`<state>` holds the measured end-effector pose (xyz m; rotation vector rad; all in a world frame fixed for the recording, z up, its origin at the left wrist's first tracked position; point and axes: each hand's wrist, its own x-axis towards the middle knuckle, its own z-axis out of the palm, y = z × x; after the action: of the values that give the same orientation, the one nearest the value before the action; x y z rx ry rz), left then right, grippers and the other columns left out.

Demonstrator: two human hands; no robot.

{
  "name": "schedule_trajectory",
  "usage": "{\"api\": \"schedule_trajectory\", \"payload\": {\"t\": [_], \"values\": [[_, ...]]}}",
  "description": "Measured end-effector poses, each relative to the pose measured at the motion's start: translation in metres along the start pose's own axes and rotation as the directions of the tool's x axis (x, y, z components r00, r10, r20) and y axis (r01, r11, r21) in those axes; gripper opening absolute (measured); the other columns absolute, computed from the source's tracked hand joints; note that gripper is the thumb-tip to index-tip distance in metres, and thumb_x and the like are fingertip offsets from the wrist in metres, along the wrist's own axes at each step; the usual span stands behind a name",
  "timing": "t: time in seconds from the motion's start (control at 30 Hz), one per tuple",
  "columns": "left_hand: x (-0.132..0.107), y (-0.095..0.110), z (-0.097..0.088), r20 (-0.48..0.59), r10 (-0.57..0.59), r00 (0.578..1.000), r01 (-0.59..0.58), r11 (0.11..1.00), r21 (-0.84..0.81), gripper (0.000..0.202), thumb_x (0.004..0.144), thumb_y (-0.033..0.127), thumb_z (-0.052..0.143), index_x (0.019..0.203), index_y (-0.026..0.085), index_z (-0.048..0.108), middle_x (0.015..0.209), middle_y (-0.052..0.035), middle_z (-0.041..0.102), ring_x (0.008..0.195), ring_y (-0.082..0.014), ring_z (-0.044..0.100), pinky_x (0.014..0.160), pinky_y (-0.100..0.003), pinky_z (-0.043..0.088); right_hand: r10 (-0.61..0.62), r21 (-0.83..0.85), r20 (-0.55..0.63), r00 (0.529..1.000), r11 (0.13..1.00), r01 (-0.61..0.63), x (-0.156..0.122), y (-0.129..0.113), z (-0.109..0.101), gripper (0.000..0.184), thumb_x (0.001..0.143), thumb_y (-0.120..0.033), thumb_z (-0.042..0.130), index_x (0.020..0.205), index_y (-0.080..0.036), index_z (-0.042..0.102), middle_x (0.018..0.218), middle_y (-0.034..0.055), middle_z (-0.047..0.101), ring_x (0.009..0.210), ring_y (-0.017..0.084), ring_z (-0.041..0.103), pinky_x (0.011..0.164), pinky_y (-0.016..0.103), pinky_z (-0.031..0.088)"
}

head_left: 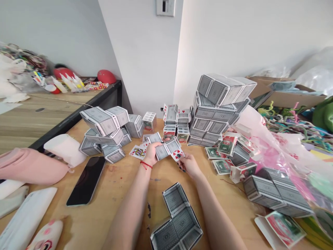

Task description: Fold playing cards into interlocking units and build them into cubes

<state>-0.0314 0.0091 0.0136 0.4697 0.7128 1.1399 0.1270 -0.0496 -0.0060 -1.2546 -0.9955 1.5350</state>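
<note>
Folded cards (166,150) sit just above the counter (114,189), with the left hand (151,155) and right hand (189,166) each in a pinch grip on opposite ends. Finger contact looks light, though it's hard to tell. Risks: the cards slip apart, or a forearm knocks the L-shaped card block (179,222) or the card stack (215,114) behind.

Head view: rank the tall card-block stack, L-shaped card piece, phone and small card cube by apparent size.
1. Tall card-block stack and L-shaped card piece: alike; the piece sits nearer the camera, so unranked.
2. Phone.
3. Small card cube.
</note>
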Motion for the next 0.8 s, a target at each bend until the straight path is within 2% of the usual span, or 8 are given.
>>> {"api": "schedule_trajectory", "payload": {"t": [0.2, 0.57, 0.8], "values": [[-0.0030, 0.0000, 0.0026, -0.015, 0.009, 1.000, -0.009, 1.000, 0.001, 0.023, 0.058, 0.014, 0.061, 0.081, 0.012, 0.060, 0.076, -0.0052, 0.069, 0.080, -0.0228, 0.064, 0.074, -0.032, 0.045, -0.008, -0.021, -0.014, 1.000, 1.000, 0.008, -0.0019, -0.0012, 0.0003, 0.017, 0.062, -0.032, 0.054, 0.056, -0.019, 0.045, 0.040, -0.0035, 0.051, 0.029, 0.007, 0.039, 0.030, 0.019, 0.024], [-0.0058, -0.0019, 0.0017, 0.031, 0.033, 0.999, -0.034, 0.998, 0.052, 0.024, 0.058, 0.014, 0.061, 0.082, 0.012, 0.061, 0.077, -0.0058, 0.069, 0.080, -0.0219, 0.064, 0.072, -0.031, 0.045, -0.014, -0.029, -0.013, 1.000, 1.000, 0.013, -0.0012, 0.0001, -0.0013, 0.015, 0.059, -0.025, 0.050, 0.046, -0.018, 0.045, 0.036, -0.0032, 0.047, 0.027, 0.006, 0.038, 0.029, 0.018, 0.023], [-0.0058, -0.0023, 0.0012, 0.021, 0.011, 1.000, -0.012, 0.998, 0.068, 0.025, 0.058, 0.014, 0.062, 0.083, 0.010, 0.061, 0.077, -0.0059, 0.069, 0.078, -0.0209, 0.064, 0.071, -0.030, 0.046, -0.003, -0.003, -0.034, 0.999, 1.000, 0.003, -0.0023, 0.0002, 0.0002, 0.014, 0.060, -0.027, 0.052, 0.051, -0.018, 0.046, 0.037, -0.0036, 0.050, 0.026, 0.006, 0.039, 0.027, 0.018, 0.024]]}}
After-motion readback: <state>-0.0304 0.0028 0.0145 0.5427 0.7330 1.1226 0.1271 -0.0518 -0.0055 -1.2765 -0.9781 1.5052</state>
